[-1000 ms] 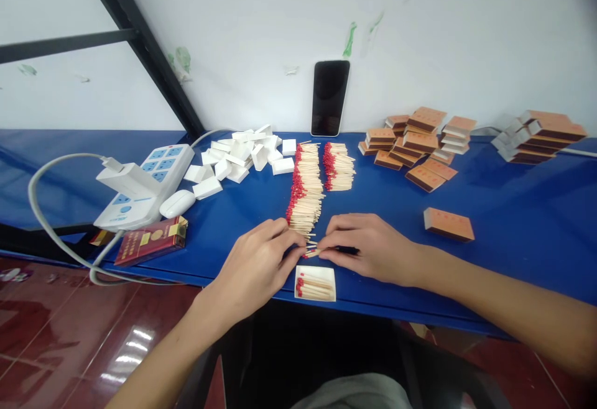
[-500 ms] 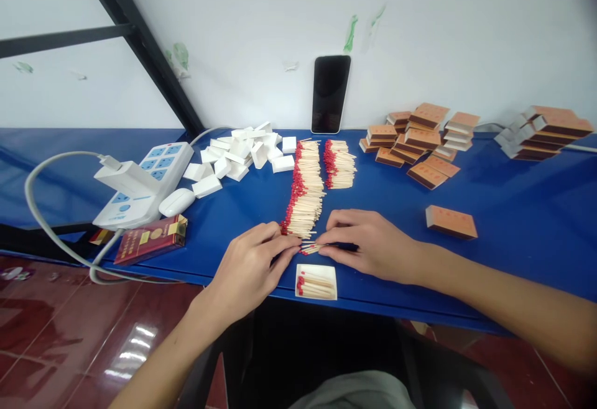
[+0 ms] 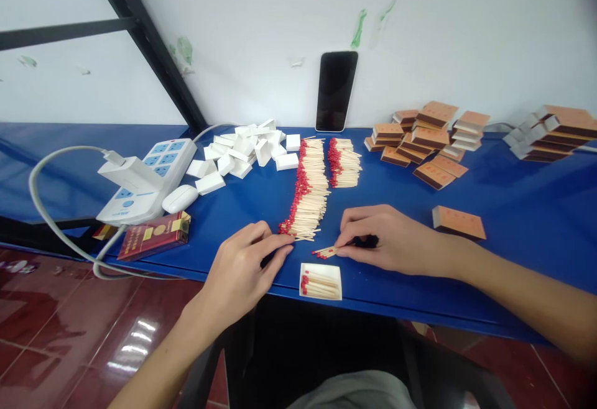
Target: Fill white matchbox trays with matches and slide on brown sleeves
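Note:
My right hand (image 3: 389, 238) rests on the blue table (image 3: 513, 210) and pinches a small bunch of red-tipped matches (image 3: 325, 252) by their wooden ends. Just below them lies a white tray (image 3: 321, 282) partly filled with matches. My left hand (image 3: 245, 266) lies at the near end of a long row of matches (image 3: 308, 188), fingers loosely stretched toward it, with nothing seen in them. A shorter row of matches (image 3: 344, 162) lies behind.
A heap of empty white trays (image 3: 247, 151) sits at the back left, beside a power strip (image 3: 144, 176), a white mouse (image 3: 180, 198) and a red pack (image 3: 153, 235). Orange matchbox sleeves (image 3: 426, 135) are stacked at the back right, one sleeve (image 3: 458, 222) lies near my right wrist. A phone (image 3: 335, 91) leans on the wall.
My right hand has drawn a small bunch of matches away from the long row, toward the right. My left hand has let go of them and stays by the row's near end.

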